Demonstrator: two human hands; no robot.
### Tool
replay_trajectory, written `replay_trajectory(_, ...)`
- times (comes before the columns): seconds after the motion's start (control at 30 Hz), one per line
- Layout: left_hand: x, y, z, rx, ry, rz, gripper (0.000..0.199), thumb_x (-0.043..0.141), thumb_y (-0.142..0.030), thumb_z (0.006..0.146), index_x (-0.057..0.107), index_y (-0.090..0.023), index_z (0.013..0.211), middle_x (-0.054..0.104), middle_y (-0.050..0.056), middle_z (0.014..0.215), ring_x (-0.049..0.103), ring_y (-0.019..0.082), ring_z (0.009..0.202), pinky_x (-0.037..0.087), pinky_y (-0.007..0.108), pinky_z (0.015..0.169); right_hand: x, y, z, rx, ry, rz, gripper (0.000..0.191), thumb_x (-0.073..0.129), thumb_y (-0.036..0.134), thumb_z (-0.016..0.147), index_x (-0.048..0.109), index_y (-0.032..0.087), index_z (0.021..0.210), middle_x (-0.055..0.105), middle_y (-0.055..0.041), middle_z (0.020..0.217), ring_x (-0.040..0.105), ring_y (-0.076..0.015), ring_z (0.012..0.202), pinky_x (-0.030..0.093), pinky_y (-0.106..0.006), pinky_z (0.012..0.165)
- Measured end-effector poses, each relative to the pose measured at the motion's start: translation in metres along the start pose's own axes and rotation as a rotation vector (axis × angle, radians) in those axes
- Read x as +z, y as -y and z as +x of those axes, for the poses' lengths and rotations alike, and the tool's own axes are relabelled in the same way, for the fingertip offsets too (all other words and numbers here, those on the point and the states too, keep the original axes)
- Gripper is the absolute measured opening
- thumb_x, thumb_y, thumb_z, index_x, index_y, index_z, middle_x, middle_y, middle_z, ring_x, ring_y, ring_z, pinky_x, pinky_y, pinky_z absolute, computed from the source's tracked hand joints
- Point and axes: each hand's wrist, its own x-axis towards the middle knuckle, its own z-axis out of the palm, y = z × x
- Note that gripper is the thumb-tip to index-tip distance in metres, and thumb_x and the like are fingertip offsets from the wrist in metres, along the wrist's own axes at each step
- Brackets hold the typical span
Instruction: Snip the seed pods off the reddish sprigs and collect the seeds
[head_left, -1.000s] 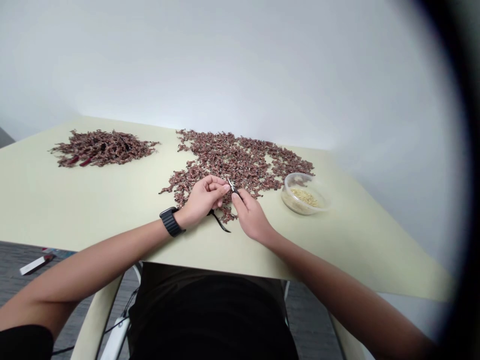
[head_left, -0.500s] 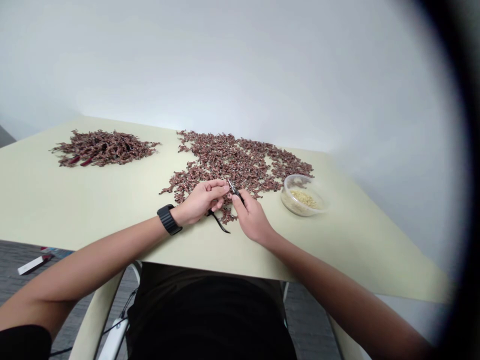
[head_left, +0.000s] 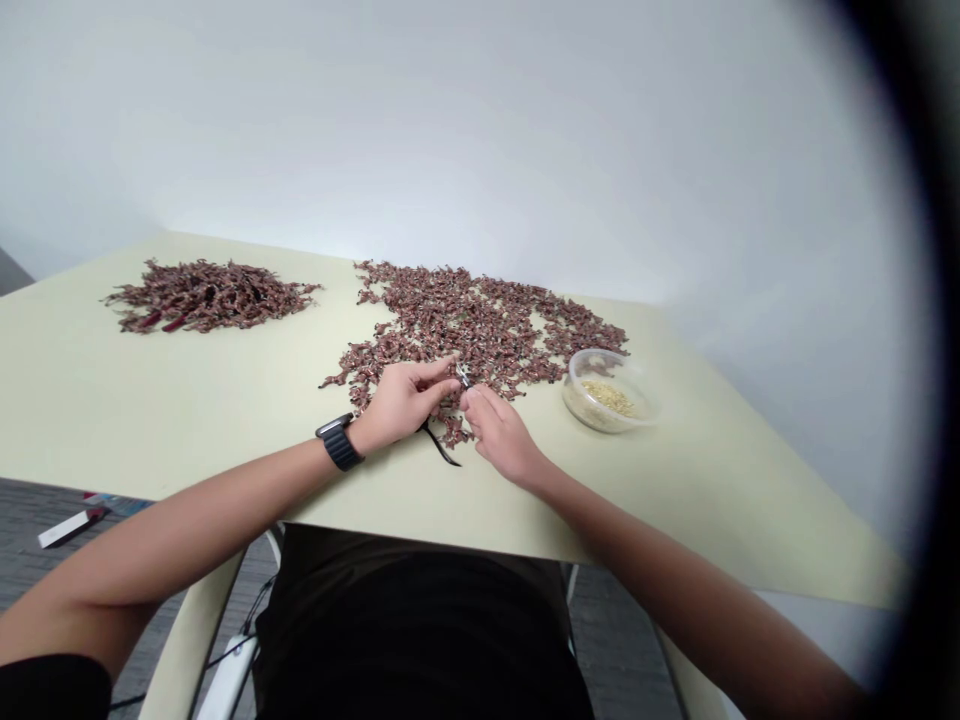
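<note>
Against a pale wall (head_left: 450,130), crinkled brown pieces (head_left: 480,310) spread over the smooth cream tabletop (head_left: 187,410). The right grip (head_left: 504,432) is clamped on small metal-tipped pliers (head_left: 463,376), their tip at the left grip (head_left: 401,405); whether that pinches anything, I cannot tell. The pliers show less than half a second ago.

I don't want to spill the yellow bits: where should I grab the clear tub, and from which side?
Probably by the rim of the clear tub, from the right: its round, open top offers an edge to pinch there, while the brown pile crowds its left.
</note>
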Motion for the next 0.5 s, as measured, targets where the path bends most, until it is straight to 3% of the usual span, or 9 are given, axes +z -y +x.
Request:
replay_trajectory(0.13, -0.003, 0.000, 0.001, 0.085, -0.052, 0.103, 0.044, 0.072, -0.025, 0.084, 0.073, -0.018, 0.127, 0.063, -0.001, 0.068, 0.053, 0.014, 0.063, 0.042, 0.024, 0.069, 0.001, 0.005, -0.001, 0.064, -0.026, 0.137, 0.038, 0.043, 0.062, 0.096, 0.049, 0.025, 0.089, 0.035, 0.0039, 0.069, 0.027, -0.0120, 0.054, 0.021, -0.023, 0.043)
replay_trajectory(0.23, -0.009, 0.004, 0.003, 0.120, -0.012, 0.109, 0.047, 0.070, -0.015, 0.080, 0.073, -0.020, 0.127, 0.067, 0.004, 0.081, 0.060, 0.018, 0.076, 0.044, 0.024, 0.077, 0.001, 0.008, -0.001, 0.134, 0.016, 0.268, 0.038, 0.047, 0.062, 0.095, 0.049, 0.025, 0.088, 0.032, 0.0048, 0.071, 0.022, -0.0105, 0.054, 0.017, -0.021, 0.042)
replay_trajectory(0.4, -0.023, 0.014, 0.010, 0.212, 0.098, 0.303, 0.063, 0.060, -0.004, 0.079, 0.065, -0.024, 0.138, 0.068, 0.009, 0.095, 0.059, 0.020, 0.086, 0.043, 0.025, 0.076, -0.005, 0.012, 0.001, 0.255, 0.127, 0.470, 0.038, 0.054, 0.061, 0.091, 0.051, 0.023, 0.089, 0.030, 0.0060, 0.072, 0.014, -0.0092, 0.054, 0.011, -0.020, 0.043)
replay_trajectory(0.5, -0.022, 0.012, 0.011, 0.200, 0.061, 0.302, 0.057, 0.063, -0.008, 0.081, 0.067, -0.025, 0.135, 0.070, 0.008, 0.096, 0.060, 0.019, 0.084, 0.043, 0.024, 0.074, -0.010, 0.012, 0.004, 0.311, 0.182, 0.546, 0.038, 0.055, 0.060, 0.090, 0.051, 0.022, 0.088, 0.028, 0.0067, 0.071, 0.011, -0.0093, 0.054, 0.008, -0.021, 0.044)
